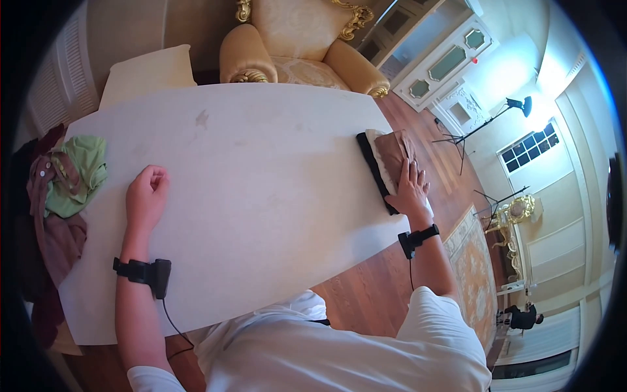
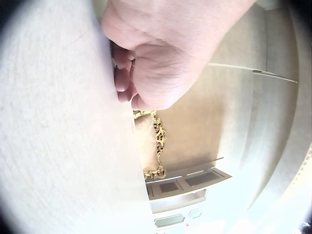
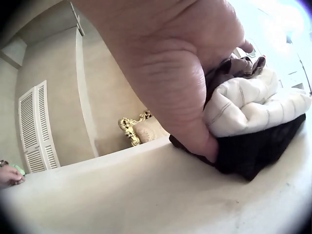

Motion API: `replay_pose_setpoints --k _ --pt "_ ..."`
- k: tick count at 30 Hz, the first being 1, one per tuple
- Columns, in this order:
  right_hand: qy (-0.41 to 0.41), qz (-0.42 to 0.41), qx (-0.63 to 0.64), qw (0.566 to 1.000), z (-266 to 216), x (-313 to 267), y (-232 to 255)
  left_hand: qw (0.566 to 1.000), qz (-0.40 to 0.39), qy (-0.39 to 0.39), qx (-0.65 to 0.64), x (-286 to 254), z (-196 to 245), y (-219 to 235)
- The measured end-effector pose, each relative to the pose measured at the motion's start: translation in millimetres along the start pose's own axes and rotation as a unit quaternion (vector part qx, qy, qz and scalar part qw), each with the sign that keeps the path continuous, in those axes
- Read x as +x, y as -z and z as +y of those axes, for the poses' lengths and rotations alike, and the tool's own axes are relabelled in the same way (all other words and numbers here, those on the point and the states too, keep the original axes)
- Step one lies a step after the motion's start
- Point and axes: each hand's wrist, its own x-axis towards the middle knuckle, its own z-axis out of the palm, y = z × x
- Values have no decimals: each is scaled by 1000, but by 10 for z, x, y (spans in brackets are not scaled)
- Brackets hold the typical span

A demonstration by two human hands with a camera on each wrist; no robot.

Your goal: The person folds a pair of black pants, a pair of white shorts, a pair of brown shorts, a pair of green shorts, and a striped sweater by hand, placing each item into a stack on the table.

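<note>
My right hand (image 1: 411, 191) lies on a stack of folded clothes at the right edge of the table, fingers stretched over the brown garment (image 1: 393, 149) on top. In the right wrist view its thumb rests against the stack's side, where a white quilted garment (image 3: 243, 107) lies above a black garment (image 3: 258, 151). The left hand (image 1: 147, 196) rests on the white tabletop (image 1: 261, 196), its fingers loosely curled with nothing in them. To the left of it, a heap of crumpled clothes includes a green garment (image 1: 81, 173) and a mauve buttoned garment (image 1: 62, 242).
Beyond the table's far edge stands a gilded armchair (image 1: 297, 46), with a pale covered surface (image 1: 147, 72) to its left. Wooden floor (image 1: 366, 287) and a patterned rug (image 1: 473, 261) lie to the right. A lamp on a stand (image 1: 519, 104) and a seated person (image 1: 522, 318) are farther off.
</note>
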Motion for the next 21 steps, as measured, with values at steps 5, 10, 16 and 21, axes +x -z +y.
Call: replay_pose_setpoints --k 5,10,16,21 --pt "-2 -36 -20 999 81 -16 85 1000 0 6 5 -9 16 11" --pt "33 33 9 999 -21 107 209 1000 -8 11 3 9 -22 1" --pt "130 59 164 976 238 1130 117 1000 6 5 0 2 -13 -9" --pt "113 -44 263 957 261 1668 -154 999 -7 8 -31 -11 -13 22"
